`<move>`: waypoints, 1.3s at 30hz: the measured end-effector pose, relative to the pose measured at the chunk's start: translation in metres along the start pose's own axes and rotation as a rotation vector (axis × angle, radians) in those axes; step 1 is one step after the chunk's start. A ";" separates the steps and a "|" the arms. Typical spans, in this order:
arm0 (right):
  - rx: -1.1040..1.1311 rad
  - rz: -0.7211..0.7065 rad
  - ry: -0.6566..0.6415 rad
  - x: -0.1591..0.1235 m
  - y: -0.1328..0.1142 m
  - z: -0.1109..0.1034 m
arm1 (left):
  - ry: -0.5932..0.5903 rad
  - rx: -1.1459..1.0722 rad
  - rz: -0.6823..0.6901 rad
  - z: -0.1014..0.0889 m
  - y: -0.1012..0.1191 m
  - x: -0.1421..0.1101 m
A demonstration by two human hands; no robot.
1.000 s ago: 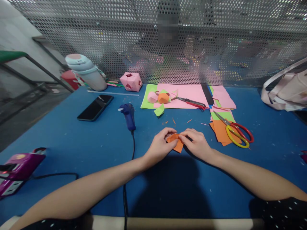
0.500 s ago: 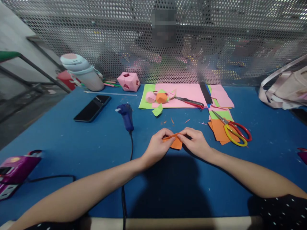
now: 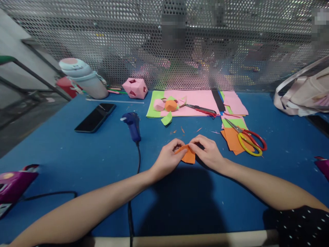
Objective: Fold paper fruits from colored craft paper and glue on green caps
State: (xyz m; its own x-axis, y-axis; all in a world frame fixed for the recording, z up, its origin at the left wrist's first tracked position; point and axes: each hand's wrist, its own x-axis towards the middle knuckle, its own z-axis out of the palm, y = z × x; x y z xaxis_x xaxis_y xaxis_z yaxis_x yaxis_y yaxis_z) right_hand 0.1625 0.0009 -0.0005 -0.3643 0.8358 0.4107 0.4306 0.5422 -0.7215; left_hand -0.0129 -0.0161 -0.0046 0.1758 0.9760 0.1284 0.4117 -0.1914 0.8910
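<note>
A small piece of orange paper (image 3: 189,156) is held between both hands over the blue table, its lower part hanging free. My left hand (image 3: 169,156) pinches its left side, thumb in front and fingers behind. On the upper right edge, the thumb and fingertips of my right hand (image 3: 207,151) are closed on the same paper. Red and yellow scissors (image 3: 248,137) rest on a stack of orange paper pieces (image 3: 232,140) to the right. Beyond my hands lie a green paper piece (image 3: 167,119) and small folded pink and orange paper shapes (image 3: 171,105).
A blue glue gun (image 3: 133,127) with its cord lies left of my hands, a phone (image 3: 95,118) farther left. Behind are a bottle (image 3: 84,77), a pink paper ball (image 3: 135,88), pink sheets (image 3: 200,97) and a cutter (image 3: 202,109). A purple power strip (image 3: 15,187) sits front left.
Both hands keep their grip on the orange paper, and a little more of its front face shows. The whole view has shifted slightly, with the table things moving left in the picture.
</note>
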 end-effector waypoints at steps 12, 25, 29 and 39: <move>-0.088 0.003 0.007 -0.003 0.003 0.002 | -0.063 0.003 0.047 0.001 -0.002 -0.001; -0.110 -0.140 -0.039 -0.002 0.002 0.001 | -0.079 0.016 0.039 0.001 -0.004 -0.002; -0.129 -0.149 -0.038 -0.003 0.003 0.002 | -0.095 0.005 0.057 0.002 -0.004 -0.002; -0.146 -0.146 -0.044 -0.004 0.007 0.005 | -0.021 -0.015 0.030 0.000 -0.002 -0.003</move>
State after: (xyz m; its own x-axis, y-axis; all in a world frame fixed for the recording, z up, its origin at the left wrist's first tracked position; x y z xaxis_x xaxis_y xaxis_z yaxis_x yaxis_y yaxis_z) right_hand 0.1625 0.0010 -0.0099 -0.4661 0.7446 0.4779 0.4841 0.6667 -0.5666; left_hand -0.0139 -0.0185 -0.0073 0.2071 0.9674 0.1460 0.3930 -0.2189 0.8931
